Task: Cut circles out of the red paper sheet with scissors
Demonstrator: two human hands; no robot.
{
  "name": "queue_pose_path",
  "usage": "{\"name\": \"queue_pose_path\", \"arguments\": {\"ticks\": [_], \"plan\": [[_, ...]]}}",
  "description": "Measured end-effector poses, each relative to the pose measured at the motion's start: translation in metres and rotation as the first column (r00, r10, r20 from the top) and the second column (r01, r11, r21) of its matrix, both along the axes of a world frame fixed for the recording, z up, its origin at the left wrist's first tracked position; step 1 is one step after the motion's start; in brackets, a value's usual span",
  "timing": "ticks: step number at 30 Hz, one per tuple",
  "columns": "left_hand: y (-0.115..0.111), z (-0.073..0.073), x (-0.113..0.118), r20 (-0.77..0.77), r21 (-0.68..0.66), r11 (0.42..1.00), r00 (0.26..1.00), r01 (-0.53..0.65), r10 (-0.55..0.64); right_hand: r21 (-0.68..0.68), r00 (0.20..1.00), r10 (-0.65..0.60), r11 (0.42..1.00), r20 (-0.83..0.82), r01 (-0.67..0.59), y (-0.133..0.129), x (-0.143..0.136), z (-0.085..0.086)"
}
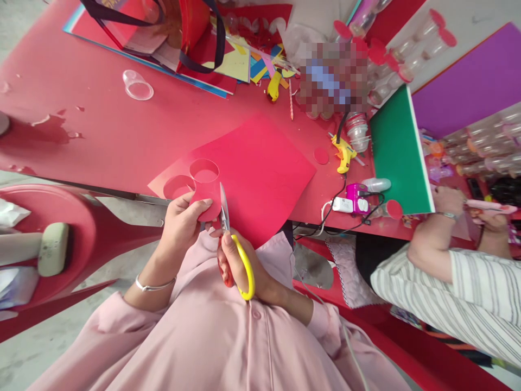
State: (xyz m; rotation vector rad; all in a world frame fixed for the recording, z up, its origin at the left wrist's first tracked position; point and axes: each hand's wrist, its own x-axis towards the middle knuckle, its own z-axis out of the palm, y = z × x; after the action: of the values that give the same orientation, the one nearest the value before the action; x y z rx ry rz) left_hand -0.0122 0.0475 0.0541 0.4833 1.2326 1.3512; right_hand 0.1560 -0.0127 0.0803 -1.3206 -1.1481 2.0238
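Pinched between the thumb and fingers of my left hand (183, 220) is a red paper piece (209, 203) with a rounded edge. My right hand (240, 266) is wrapped round the yellow and red handles of the scissors (224, 209), whose blades point up beside the paper piece. Just beyond my left hand, a round cup or ring with a pale rim (204, 170) stands near a red disc (177, 187). A large red paper sheet (260, 168) lies on the table under and beyond the scissors.
A yellow glue gun (344, 154), a pink plug adapter (357, 199) and cables lie to the right, by a green board (401, 152). Paper scraps and a bag (193, 32) are at the back. Another person's hands (448, 201) are at far right; a red stool (81, 233) is left.
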Motion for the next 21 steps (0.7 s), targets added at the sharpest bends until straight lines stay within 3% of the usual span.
{"name": "queue_pose_path", "arguments": {"ticks": [21], "plan": [[-0.0031, -0.0021, -0.0076, 0.001, 0.011, 1.0, 1.0, 0.024, -0.024, -0.031, 1.0, 0.018, 0.999, -0.009, -0.018, -0.0011, 0.0031, -0.0053]]}}
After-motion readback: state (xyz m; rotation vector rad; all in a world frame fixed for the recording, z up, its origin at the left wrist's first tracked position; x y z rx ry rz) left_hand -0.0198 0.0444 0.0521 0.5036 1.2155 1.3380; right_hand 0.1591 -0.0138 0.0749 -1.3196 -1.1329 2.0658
